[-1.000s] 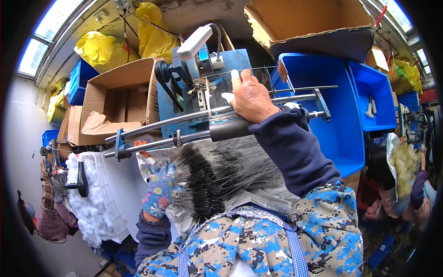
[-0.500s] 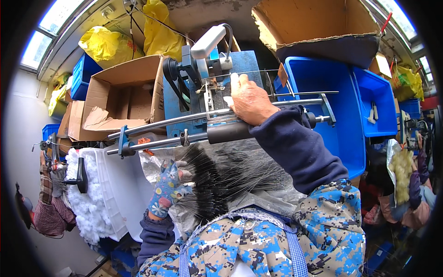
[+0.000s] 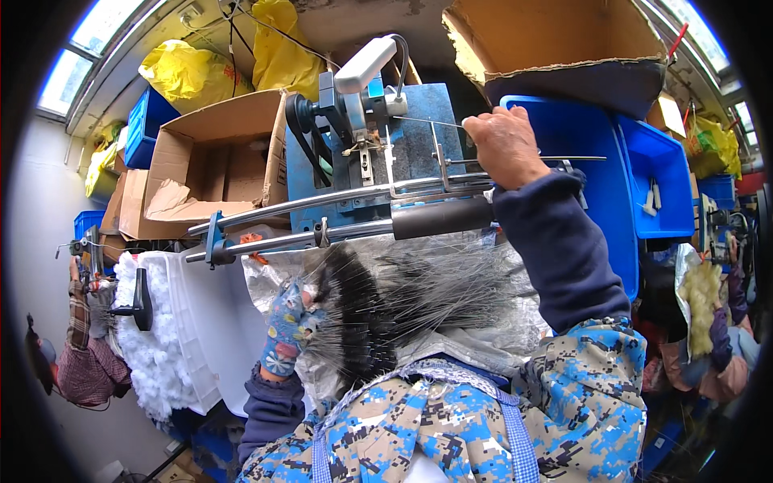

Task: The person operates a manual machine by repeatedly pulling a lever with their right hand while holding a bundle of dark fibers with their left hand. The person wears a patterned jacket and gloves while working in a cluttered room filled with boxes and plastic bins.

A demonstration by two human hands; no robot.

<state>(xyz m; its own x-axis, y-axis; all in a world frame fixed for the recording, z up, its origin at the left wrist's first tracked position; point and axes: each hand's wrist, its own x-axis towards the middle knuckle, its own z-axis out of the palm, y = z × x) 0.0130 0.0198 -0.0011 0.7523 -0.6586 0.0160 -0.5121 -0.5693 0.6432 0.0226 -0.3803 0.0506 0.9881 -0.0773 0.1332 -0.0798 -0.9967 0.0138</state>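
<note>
My right hand (image 3: 506,146) is closed on a thin metal wire (image 3: 427,121), at the right side of a blue bench machine (image 3: 431,101). Below that wrist, a black sleeve (image 3: 443,218) sits on the machine's steel rails (image 3: 290,211). On my lap lies a pile of thin wire brushes with black bristles (image 3: 358,314), their bare wires fanning out over a silvery sheet (image 3: 523,282). My left hand (image 3: 286,326), in a blue flowered glove, has its fingers curled on wire ends at the pile's left edge; the fingertips are partly hidden.
An open cardboard box (image 3: 217,157) stands left of the machine, a large blue bin (image 3: 592,169) right of it. A white tub with white fluff (image 3: 153,346) and a black hairdryer (image 3: 138,302) are at my left. Other people work at both sides.
My right hand has moved right, from the machine's middle to the wire's right end. The black sleeve and the bent metal bracket have slid right along the rails. My left hand stays by the brushes.
</note>
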